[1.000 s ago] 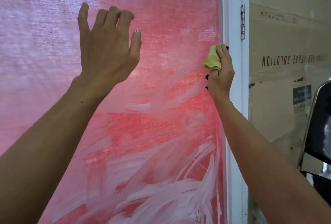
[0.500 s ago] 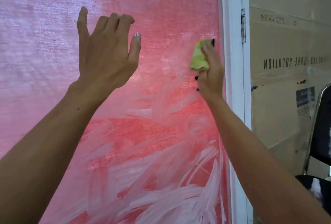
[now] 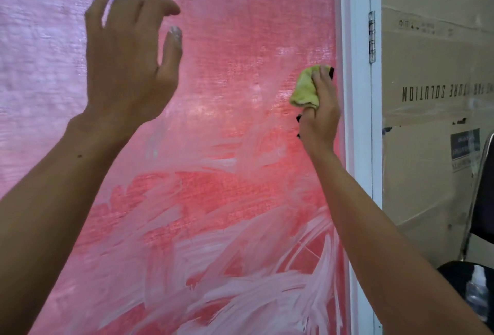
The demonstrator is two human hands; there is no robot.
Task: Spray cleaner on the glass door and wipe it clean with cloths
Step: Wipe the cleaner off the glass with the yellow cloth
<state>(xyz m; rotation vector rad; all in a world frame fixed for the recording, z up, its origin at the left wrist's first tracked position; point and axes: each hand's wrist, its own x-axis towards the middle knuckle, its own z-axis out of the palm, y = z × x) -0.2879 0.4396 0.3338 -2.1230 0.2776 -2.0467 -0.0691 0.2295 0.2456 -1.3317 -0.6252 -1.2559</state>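
The glass door (image 3: 227, 80) fills most of the view, and through it shows a pink-red woven sheet; the glass carries white smeared streaks of cleaner, thick from 5 to 7 o'clock and thin toward the top. The right hand (image 3: 319, 110) is at about 3 o'clock, close to the white door frame (image 3: 358, 120), and its fingers are curled around a bunched yellow-green cloth (image 3: 304, 90), which it presses against the glass; the cloth sticks out on the left side of the hand, and dark fingernails show at the top and below the thumb. The left hand (image 3: 128, 67) is raised at about 10 o'clock in front of the glass, holding nothing, with the fingers loosely bent and spread and the thumb pointing up; I cannot tell if it touches the glass. A metal hinge (image 3: 371, 37) sits on the frame at 2 o'clock. Right of the frame stands brown cardboard (image 3: 433, 72) with mirrored dark printing and a small label. At the right edge, from 4 to 5 o'clock, part of a black chair (image 3: 481, 227) with a metal tube is visible
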